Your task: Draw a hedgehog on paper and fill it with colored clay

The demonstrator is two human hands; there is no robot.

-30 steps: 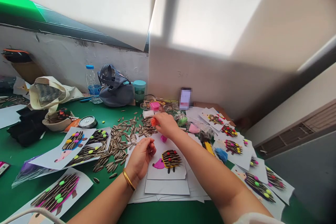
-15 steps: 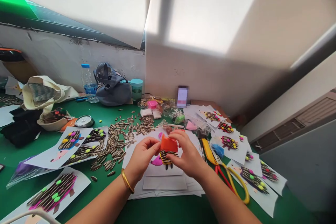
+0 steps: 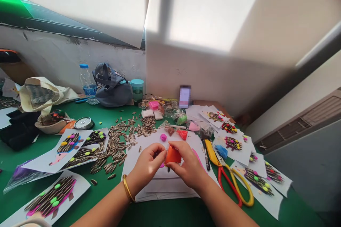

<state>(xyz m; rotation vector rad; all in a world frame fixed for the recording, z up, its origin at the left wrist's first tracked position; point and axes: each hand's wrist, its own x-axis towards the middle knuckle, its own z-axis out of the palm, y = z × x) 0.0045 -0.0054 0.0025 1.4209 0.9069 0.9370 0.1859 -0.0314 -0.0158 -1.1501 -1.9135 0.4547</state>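
Held low over the middle of the green table, between both hands: an orange, glossy, squarish piece, material hard to tell. Right hand pinching this piece, thumb beneath and fingers along the upper and right edges. Left hand just beside, thumb and forefinger pressed together at the left edge of the piece; cannot tell of anything caught between those tips. Around the left wrist, a smooth gold-coloured bangle. Under both hands, a stack of white paper sheets, the drawing on top mostly hidden. Farther up on the sheets, a round magenta lump and, near it, a shiny red lump. To the right, a slim black pen, then scissors with red and yellow handles beside a crumpled blue packet. To the left, a loose spread of dark striped sunflower seeds. Beyond these seeds, a clear plastic bottle with a blue cap, a slumped blue-grey cloth bag and a cup with a teal lid. Against the wall, upright, a dark-edged phone with a pale screen.
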